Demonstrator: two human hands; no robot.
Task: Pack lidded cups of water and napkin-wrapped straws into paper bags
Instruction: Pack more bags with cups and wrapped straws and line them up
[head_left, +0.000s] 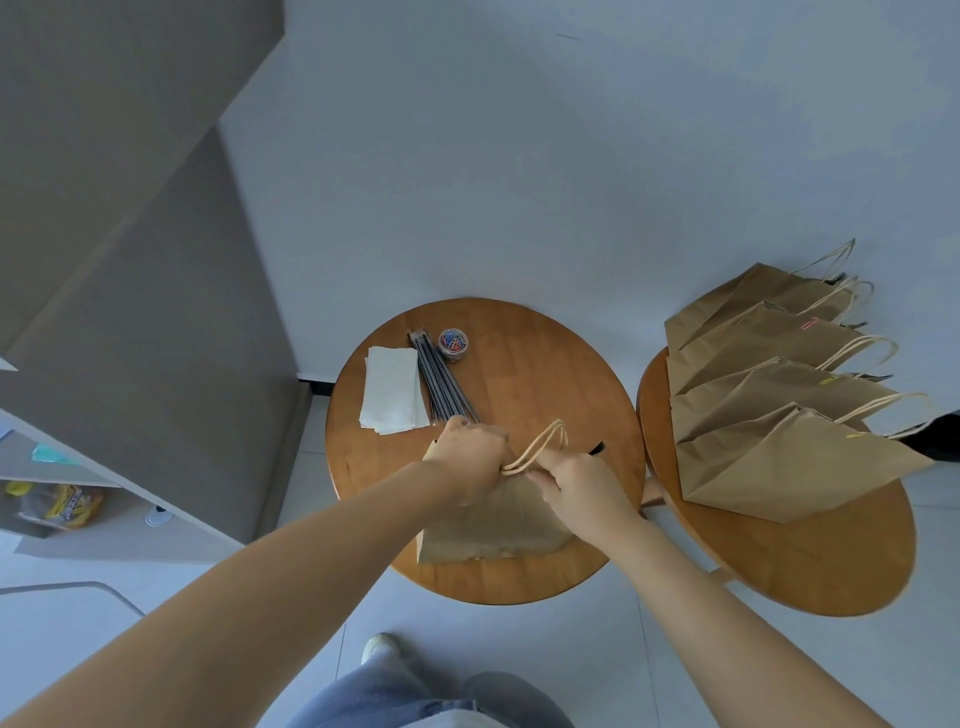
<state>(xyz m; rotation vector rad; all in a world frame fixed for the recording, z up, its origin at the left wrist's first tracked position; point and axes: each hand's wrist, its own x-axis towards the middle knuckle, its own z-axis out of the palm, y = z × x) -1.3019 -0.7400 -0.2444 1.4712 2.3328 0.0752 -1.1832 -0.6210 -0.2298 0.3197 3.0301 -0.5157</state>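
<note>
Paper bag (488, 525) on round table (545, 374), its top gripped by left hand (470, 454) and right hand (576, 480).

Five paper bags (779, 467); two round tables (545, 374); one napkin stack (392, 389); one clip tub (453, 344); straw bundle (441, 384) uncountable.

No writing can be read anywhere in view.
The yellow packet (72, 506) on the shelf (114, 543) at the left carries dark print, too blurred to make out. The paper bags (779, 415) on the right-hand table (831, 571) bear small pink and yellow marks near their tops, too small to tell whether they are letters or numbers.
</note>
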